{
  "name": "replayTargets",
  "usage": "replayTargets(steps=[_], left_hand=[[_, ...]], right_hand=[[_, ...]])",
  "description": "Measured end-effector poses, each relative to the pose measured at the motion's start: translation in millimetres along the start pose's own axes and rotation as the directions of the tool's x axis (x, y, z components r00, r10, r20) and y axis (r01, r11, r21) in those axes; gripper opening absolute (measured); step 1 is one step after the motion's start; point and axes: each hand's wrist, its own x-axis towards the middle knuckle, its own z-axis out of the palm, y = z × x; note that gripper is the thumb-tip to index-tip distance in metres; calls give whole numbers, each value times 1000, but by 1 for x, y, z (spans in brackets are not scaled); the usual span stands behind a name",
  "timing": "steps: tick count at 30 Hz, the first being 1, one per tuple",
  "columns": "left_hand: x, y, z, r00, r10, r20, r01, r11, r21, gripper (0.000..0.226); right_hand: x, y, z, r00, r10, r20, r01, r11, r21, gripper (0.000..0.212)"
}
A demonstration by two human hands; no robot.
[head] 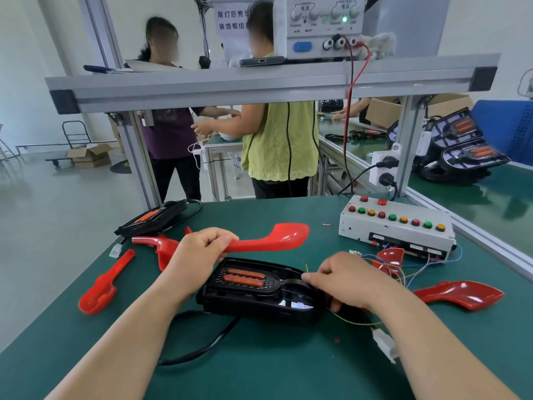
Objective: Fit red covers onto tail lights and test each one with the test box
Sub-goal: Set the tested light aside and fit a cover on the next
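Observation:
A black tail light (253,293) with two orange bars lies on the green table (259,368) in front of me. My right hand (343,280) grips its right end. Just above the light's far edge, my left hand (202,249) holds a long red cover (274,239) by its left end. Its wide end points right. The grey test box (395,229) with coloured buttons stands at the back right, with thin coloured wires (415,269) trailing from it toward the light. A white connector (385,345) lies by my right forearm.
Spare red covers lie at the left (101,287), behind my left hand (155,243) and at the right (461,294). Another tail light (153,217) sits at the back left, more (464,151) on the right bench. Two people stand beyond the aluminium frame (259,82). A power supply (320,24) sits on top.

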Motion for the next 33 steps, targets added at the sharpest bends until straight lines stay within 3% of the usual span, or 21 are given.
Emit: replayTargets(steps=[2,5,8,14,20,25,29,33], left_hand=[[0,-3,5,998,-49,-35,49,999,-22,29],[1,-5,9,992,-82,-94,78,996,-39,28],[3,-7,8,976,-126,-178,110,989,-95,27],[5,-14,8,964,-164,-209,104,957,-271,31],[-2,-4,13,978,-36,-205,-16,970,-244,34],[-1,2,8,987,16,-159,-68,944,-324,33],[-2,3,3,996,85,-38,-93,955,-281,25],[-7,4,11,988,118,104,-95,974,-203,27]], right_hand=[[0,0,1,1000,-4,31,2,998,67,41],[2,2,2,999,6,48,-22,944,330,31],[5,5,2,998,23,60,-54,813,580,23],[7,1,1,987,4,162,-140,524,840,15],[6,-11,12,964,-123,235,-206,214,955,30],[14,-8,13,991,-59,119,-113,98,989,29],[19,2,5,999,-49,-23,22,-19,1000,27],[20,4,6,995,-29,-97,96,-18,995,32]])
